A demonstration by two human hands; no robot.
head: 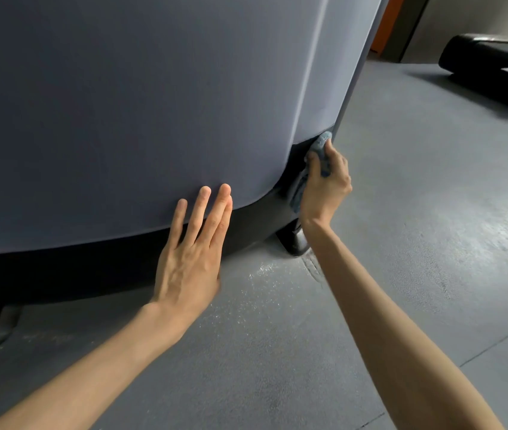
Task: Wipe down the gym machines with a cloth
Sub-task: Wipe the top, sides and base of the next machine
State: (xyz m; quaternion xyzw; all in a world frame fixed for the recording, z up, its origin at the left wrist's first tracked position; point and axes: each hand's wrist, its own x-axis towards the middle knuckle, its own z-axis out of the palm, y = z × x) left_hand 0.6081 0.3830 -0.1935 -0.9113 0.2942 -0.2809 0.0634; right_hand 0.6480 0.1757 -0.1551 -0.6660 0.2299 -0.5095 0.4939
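Observation:
A large gym machine with a smooth grey housing (128, 113) fills the upper left of the head view, its black base (255, 218) just above the floor. My left hand (192, 252) lies flat with straight fingers against the housing's lower edge. My right hand (325, 181) grips a bunched blue cloth (321, 147) and presses it to the machine's lower right corner, where grey housing meets black base. Part of the cloth is hidden behind my fingers.
A black rubber foot (293, 240) of the machine stands on the grey floor (401, 243) below my right wrist. A black step platform (494, 63) lies at the far right. An orange strip (386, 23) shows behind the machine.

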